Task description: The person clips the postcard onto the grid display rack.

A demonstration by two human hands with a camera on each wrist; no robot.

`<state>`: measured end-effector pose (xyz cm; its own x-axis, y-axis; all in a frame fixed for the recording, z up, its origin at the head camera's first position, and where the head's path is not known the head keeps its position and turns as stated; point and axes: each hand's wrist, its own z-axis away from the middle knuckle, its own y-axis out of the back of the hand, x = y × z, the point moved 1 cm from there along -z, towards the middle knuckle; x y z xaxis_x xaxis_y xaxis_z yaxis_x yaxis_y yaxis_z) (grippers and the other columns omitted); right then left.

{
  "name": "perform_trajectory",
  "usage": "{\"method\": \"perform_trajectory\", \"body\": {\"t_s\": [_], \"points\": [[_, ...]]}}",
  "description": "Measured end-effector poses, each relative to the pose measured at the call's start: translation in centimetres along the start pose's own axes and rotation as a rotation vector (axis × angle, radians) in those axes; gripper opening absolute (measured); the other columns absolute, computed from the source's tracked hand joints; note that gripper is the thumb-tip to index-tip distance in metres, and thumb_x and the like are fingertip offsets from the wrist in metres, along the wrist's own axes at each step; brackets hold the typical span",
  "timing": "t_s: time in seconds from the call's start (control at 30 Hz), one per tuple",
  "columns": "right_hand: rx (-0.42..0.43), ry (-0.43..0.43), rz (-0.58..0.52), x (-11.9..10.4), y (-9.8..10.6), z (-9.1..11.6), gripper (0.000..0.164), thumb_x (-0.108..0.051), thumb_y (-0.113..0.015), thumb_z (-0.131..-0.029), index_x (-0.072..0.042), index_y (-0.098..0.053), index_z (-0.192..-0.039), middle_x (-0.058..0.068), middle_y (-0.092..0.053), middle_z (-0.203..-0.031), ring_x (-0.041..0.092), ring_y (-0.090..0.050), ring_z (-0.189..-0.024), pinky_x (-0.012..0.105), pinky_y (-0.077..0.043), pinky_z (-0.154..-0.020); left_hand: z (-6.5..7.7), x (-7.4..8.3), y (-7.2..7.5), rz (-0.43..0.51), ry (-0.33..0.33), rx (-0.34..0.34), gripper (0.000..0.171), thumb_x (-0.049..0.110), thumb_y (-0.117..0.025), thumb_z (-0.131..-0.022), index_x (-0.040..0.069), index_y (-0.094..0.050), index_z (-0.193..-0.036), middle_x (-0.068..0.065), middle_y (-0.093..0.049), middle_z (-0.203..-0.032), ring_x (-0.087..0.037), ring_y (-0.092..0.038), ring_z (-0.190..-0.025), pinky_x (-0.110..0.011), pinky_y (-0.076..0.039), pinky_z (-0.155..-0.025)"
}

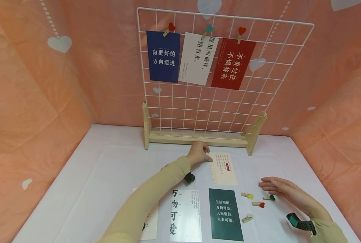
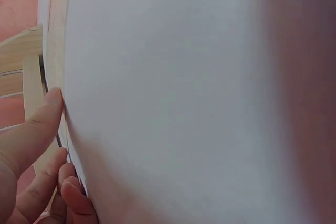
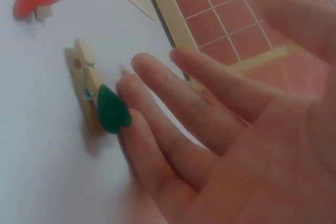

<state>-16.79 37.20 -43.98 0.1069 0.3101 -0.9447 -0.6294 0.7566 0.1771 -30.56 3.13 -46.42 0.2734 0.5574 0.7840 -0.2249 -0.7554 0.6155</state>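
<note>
My left hand point(image 1: 198, 154) is at the upper left corner of a cream card point(image 1: 223, 173) that lies on the table before the rack. In the left wrist view the thumb point(image 2: 51, 100) presses on this card, seen nearly edge-on, and the other fingers curl by its far edge. On the right side, my right hand point(image 1: 284, 190) rests with its fingers extended and holds nothing. Its fingertips lie right beside a wooden clothespin with a green heart point(image 3: 114, 111). Close by are clothespins with a red heart point(image 1: 261, 205), a yellow heart point(image 1: 250, 196) and a white top point(image 1: 247, 218).
A white wire grid point(image 1: 195, 111) stands in a wooden base point(image 1: 180, 139) at the back. Blue point(image 1: 163, 72), white point(image 1: 195, 69) and red cards point(image 1: 222, 76) hang clipped on it. In front lie a green card point(image 1: 226, 229), a white card point(image 1: 186, 216) and another half hidden under the left sleeve point(image 1: 147, 199).
</note>
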Motion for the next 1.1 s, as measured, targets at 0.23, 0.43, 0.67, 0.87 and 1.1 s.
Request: {"method": "perform_trajectory", "body": {"t_s": [0.23, 0.43, 0.67, 0.87, 1.1], "points": [[0.083, -0.094, 0.065, 0.1, -0.1, 0.2, 0.051, -0.028, -0.030, -0.107, 0.010, -0.033, -0.142, 0.016, -0.054, -0.134, 0.013, -0.058, -0.113, 0.016, -0.044, -0.092, 0.0, 0.4, 0.1, -0.019, 0.030, -0.003, 0.033, 0.008, -0.090, -0.062, 0.000, -0.069, -0.086, -0.007, -0.063, -0.084, -0.011, -0.050, -0.074, -0.020, -0.045, -0.068], [0.086, -0.082, 0.091, 0.5, 0.4, 0.4, 0.049, -0.026, -0.031, -0.107, 0.010, -0.034, -0.141, 0.012, -0.058, -0.130, 0.012, -0.059, -0.111, 0.019, -0.047, -0.090, 0.0, 0.5, 0.0, -0.019, 0.052, -0.004, 0.035, 0.008, -0.090, -0.063, 0.001, -0.068, -0.088, -0.002, -0.060, -0.083, -0.010, -0.050, -0.075, -0.020, -0.045, -0.069], [0.100, -0.102, 0.111, 1.0, 0.6, 0.9, 0.047, -0.023, -0.037, -0.106, 0.008, -0.036, -0.140, 0.005, -0.060, -0.128, 0.009, -0.058, -0.109, 0.024, -0.048, -0.086, 0.2, 0.9, 0.2, 0.030, 0.086, -0.019, 0.036, 0.002, -0.089, -0.062, -0.001, -0.064, -0.089, -0.002, -0.058, -0.077, -0.011, -0.051, -0.070, -0.020, -0.045, -0.064], [0.123, -0.126, 0.123, 1.1, 0.6, 1.2, 0.045, -0.020, -0.044, -0.103, 0.006, -0.038, -0.140, 0.007, -0.060, -0.127, 0.008, -0.057, -0.107, 0.027, -0.049, -0.084, 0.2, 1.1, 0.3, 0.082, 0.099, -0.032, 0.040, -0.002, -0.088, -0.062, -0.001, -0.061, -0.091, -0.001, -0.056, -0.071, -0.010, -0.051, -0.066, -0.019, -0.045, -0.062], [0.106, -0.101, 0.101, 1.5, 0.8, 1.3, 0.045, -0.017, -0.043, -0.103, 0.008, -0.037, -0.140, 0.004, -0.061, -0.125, 0.009, -0.057, -0.106, 0.027, -0.049, -0.084, -0.1, 0.7, 0.5, 0.174, 0.125, -0.079, 0.039, -0.003, -0.086, -0.064, -0.003, -0.063, -0.096, -0.002, -0.057, -0.068, -0.010, -0.051, -0.063, -0.019, -0.045, -0.059]]}}
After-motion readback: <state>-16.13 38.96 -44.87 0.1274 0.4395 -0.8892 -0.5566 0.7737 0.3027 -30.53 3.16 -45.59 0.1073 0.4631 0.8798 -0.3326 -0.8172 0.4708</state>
